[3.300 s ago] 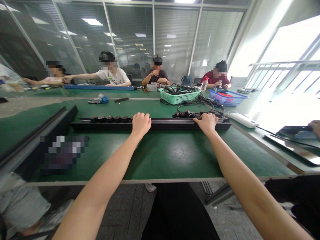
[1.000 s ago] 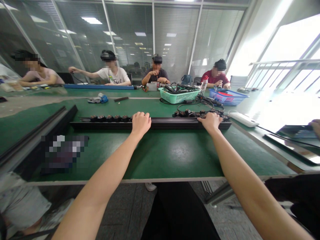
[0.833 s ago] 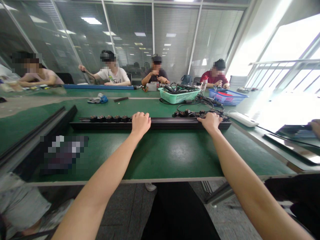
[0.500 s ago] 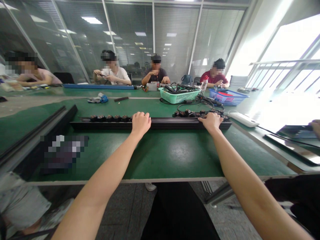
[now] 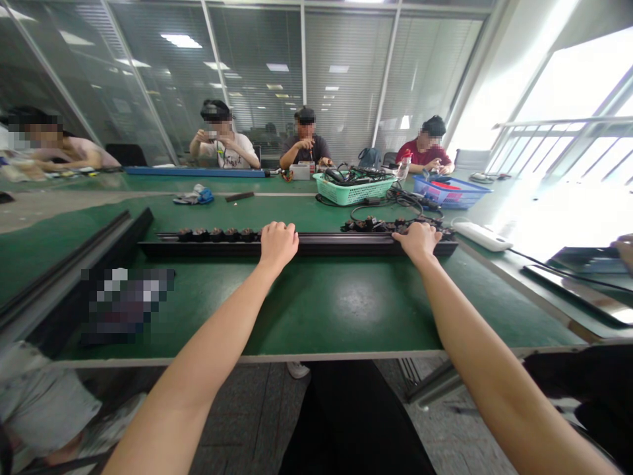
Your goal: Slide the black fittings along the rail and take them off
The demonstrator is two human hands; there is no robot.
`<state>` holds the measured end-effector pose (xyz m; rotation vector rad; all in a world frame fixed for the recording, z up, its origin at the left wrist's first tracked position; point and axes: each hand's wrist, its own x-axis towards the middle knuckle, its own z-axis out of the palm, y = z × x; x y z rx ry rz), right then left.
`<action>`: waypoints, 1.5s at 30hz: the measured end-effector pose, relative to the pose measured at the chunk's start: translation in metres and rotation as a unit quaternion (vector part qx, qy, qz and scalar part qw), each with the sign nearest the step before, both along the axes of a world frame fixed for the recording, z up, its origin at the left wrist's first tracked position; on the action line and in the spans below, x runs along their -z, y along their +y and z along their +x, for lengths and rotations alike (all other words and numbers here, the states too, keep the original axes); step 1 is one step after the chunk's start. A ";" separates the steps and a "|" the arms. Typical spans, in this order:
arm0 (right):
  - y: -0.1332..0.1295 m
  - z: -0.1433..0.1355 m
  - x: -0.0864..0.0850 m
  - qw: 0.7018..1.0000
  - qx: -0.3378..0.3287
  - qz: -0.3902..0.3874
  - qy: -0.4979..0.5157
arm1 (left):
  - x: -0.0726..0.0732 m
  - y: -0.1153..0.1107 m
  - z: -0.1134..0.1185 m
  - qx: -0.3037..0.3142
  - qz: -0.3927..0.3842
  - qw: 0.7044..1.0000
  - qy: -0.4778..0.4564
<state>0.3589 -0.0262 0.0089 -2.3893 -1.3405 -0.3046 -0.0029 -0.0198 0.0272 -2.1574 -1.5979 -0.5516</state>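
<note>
A long black rail [image 5: 346,247] lies crosswise on the green table [image 5: 316,310]. My left hand [image 5: 279,245] is closed over its top edge near the middle, fingers bent over the far side. Toward the right end, my right hand [image 5: 419,241] grips the same rail, with its thumb pointing left along the top. Several small black parts [image 5: 216,234] stand in a row behind the rail, left of my left hand. More black parts with cables [image 5: 370,225] lie behind it between and beyond my hands.
A green basket of cables [image 5: 353,191] and a blue basket [image 5: 457,194] stand farther back. More black rails [image 5: 99,264] and a dark pouch [image 5: 131,307] lie left. A white power strip [image 5: 482,236] is at right. Several people sit around the table.
My hands and the rail have not visibly moved. Across the table, the person in white has raised both hands toward the face; the person at far left has shifted slightly left.
</note>
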 end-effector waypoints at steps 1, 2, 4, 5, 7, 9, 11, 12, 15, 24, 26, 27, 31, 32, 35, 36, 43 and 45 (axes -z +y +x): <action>0.000 0.000 0.000 1.000 0.000 -0.002 0.001 | 0.000 0.000 0.000 0.000 0.001 1.000 0.000; -0.001 0.000 -0.001 1.000 0.001 -0.004 0.002 | 0.001 0.001 0.000 0.000 0.002 1.000 0.000; -0.001 0.000 -0.001 1.000 0.000 -0.007 0.005 | 0.001 0.001 0.000 0.000 0.005 1.000 0.002; -0.002 0.000 -0.002 1.000 0.000 -0.007 0.006 | 0.001 0.001 0.000 0.001 0.005 1.000 0.003; -0.003 0.000 -0.002 1.000 0.003 -0.008 0.007 | 0.001 0.001 0.000 0.002 0.005 1.000 0.004; -0.004 -0.001 -0.003 1.000 0.008 -0.011 0.006 | 0.001 0.001 0.000 0.002 0.002 1.000 0.002; -0.004 -0.001 -0.004 1.000 0.011 -0.015 0.004 | 0.000 0.000 0.000 0.002 -0.001 1.000 -0.001; -0.005 -0.001 -0.004 1.000 0.012 -0.016 0.003 | 0.000 0.000 0.000 0.001 -0.003 1.000 -0.003; -0.005 -0.001 -0.004 1.000 0.015 -0.017 0.002 | 0.000 0.000 0.000 -0.002 -0.006 1.000 -0.002; -0.006 -0.001 -0.003 1.000 0.013 -0.001 0.001 | 0.000 0.000 0.000 0.001 0.001 1.000 0.000; -0.006 -0.001 -0.003 1.000 0.012 0.005 0.004 | 0.000 0.001 0.000 0.002 -0.002 1.000 -0.002; -0.007 -0.002 -0.003 1.000 0.012 0.006 0.006 | 0.000 0.000 0.000 0.002 -0.003 1.000 -0.003; -0.009 -0.002 -0.004 1.000 0.017 0.005 0.005 | 0.000 0.000 0.000 0.004 -0.007 1.000 -0.006; -0.009 -0.003 -0.004 1.000 0.018 0.003 0.005 | 0.000 0.000 0.000 0.004 -0.006 1.000 -0.006; -0.010 -0.004 -0.005 1.000 0.020 -0.006 0.006 | 0.000 0.000 0.000 0.004 -0.003 1.000 -0.006; -0.010 -0.004 -0.005 1.000 0.019 -0.008 0.008 | 0.000 0.000 0.000 0.004 -0.003 1.000 -0.005; -0.011 -0.005 -0.006 1.000 0.018 -0.010 -0.005 | -0.001 -0.001 0.000 0.000 -0.003 1.000 -0.001; -0.012 -0.006 -0.006 1.000 0.016 -0.013 -0.005 | -0.001 -0.001 0.000 0.002 -0.003 1.000 -0.003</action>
